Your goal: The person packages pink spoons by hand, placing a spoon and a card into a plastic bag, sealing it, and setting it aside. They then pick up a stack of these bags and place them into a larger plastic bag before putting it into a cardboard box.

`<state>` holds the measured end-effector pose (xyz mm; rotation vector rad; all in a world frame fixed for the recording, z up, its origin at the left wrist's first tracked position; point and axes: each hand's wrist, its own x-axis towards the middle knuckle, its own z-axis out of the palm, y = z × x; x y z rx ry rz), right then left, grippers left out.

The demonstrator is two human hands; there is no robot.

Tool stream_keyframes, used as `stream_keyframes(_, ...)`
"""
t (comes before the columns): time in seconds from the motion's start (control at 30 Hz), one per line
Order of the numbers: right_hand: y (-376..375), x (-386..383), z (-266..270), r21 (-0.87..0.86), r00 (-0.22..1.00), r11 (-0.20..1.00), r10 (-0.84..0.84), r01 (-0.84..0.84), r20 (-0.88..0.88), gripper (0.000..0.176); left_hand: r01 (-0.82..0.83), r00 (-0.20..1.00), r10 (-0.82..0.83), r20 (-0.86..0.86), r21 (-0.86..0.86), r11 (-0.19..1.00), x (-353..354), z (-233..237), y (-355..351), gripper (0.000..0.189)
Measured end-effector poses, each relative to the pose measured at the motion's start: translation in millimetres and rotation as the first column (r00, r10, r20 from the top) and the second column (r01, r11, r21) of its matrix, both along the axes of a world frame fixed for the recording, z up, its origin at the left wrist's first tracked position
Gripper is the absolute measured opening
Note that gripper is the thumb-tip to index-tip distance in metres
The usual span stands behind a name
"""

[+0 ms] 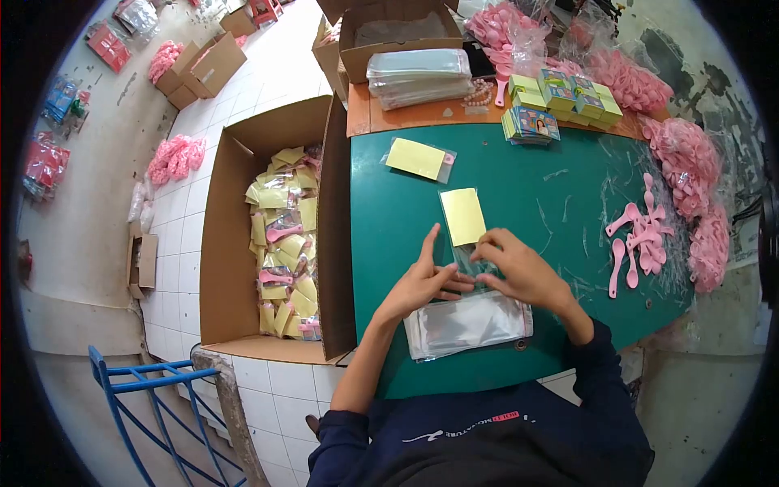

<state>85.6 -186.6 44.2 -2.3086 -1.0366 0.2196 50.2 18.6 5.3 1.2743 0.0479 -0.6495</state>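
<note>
A clear plastic sleeve with a yellow card (463,216) in it lies on the green table (552,195). My left hand (423,282) and my right hand (522,272) both pinch the sleeve's near end, fingers meeting at the open flap. Just below my hands sits a stack of empty clear bags (468,324). A finished packet with a yellow card and pink piece (419,158) lies farther back on the table.
Loose pink spoons (639,239) lie at the right, beside bags of pink parts (690,174). Small yellow-green boxes (560,93) and clear sleeves (419,75) sit at the back. An open carton of finished packets (286,239) stands left of the table. A blue frame (154,398) is at lower left.
</note>
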Motion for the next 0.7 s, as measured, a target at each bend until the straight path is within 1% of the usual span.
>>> stream_keyframes(0.03,0.2,-4.1,-1.2,-0.024,1.0,1.0,0.004,-0.004,-0.003,0.03,0.02,1.0,-0.02,0.016,0.022,1.0,-2.2,-1.6,2.0,0.07)
stream_keyframes(0.07,1.1,-7.1,-5.0,-0.007,1.0,1.0,0.021,-0.021,-0.005,0.029,0.04,0.999,-0.042,0.03,0.045,0.998,-3.2,-2.8,2.8,0.07)
stream_keyframes(0.13,4.1,-11.9,-14.6,0.027,0.998,0.998,0.06,-0.059,-0.011,0.027,0.017,0.996,-0.023,0.083,0.075,0.997,-4.6,-1.3,1.9,0.069)
stream_keyframes(0.17,7.5,-13.4,-15.6,0.026,0.998,0.998,0.053,-0.053,-0.02,0.026,0.002,0.994,-0.012,0.109,0.091,0.996,-5.4,-1.0,2.3,0.068)
stream_keyframes(0.27,11.0,-14.8,-17.9,0.004,0.998,0.998,0.065,-0.065,0.013,0.027,-0.029,0.996,0.025,0.087,0.038,0.999,-4.9,-2.6,3.0,0.07)
stream_keyframes(0.37,15.0,-16.9,-19.7,0.001,0.98,0.999,0.048,-0.049,0.191,0.025,-0.079,0.997,0.079,0.025,-0.021,0.997,-4.5,-2.6,2.2,0.066)
stream_keyframes(0.47,19.3,-19.8,-18.6,0.012,0.964,1.0,0.019,-0.023,0.264,0.022,-0.108,0.994,0.108,-0.026,-0.02,0.994,-2.5,-8.2,0.6,0.066)
stream_keyframes(0.57,22.7,-21.6,-18.4,0.023,0.939,0.999,0.015,-0.024,0.343,0.019,-0.15,0.987,0.145,-0.073,-0.058,0.987,-1.6,-5.8,0.7,0.066)
stream_keyframes(0.67,24.6,-23.7,-21.5,0.026,0.923,1.0,0.005,-0.016,0.384,0.025,-0.134,0.991,0.131,-0.04,-0.077,0.988,-1.7,-6.3,-1.2,0.067)
stream_keyframes(0.7,24.6,-23.5,-22.8,0.007,0.916,1.0,0.024,-0.029,0.401,0.022,-0.14,0.99,0.137,-0.034,-0.086,0.986,-1.8,-7.4,-1.9,0.067)
